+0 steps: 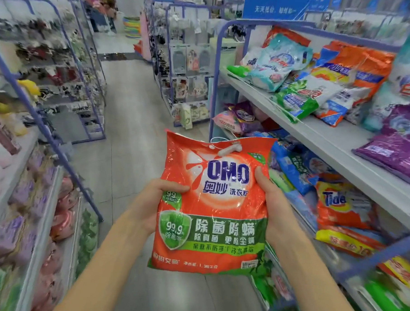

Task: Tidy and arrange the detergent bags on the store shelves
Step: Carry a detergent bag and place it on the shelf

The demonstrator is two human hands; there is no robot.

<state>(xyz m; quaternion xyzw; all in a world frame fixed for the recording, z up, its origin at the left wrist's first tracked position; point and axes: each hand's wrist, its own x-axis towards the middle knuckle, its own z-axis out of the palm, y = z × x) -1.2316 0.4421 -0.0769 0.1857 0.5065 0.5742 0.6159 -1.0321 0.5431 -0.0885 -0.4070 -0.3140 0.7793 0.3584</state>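
I see a glossy orange-red plastic OMO detergent bag (212,202) upright, left hand (155,200) and right hand (271,200) gripping its sides, white metal store shelf (317,134) of mixed bags just right of it.

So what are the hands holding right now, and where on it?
Both hold the OMO bag upright by its side edges: left hand on its left edge, right hand on its right, thumbs on the front.

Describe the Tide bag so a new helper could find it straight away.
Start at the white shelving on the aisle's right side. On the tier under its upper shelf, just right of the held OMO bag, lies the Tide bag. It alone shows blue Tide lettering on a yellow-orange disc.
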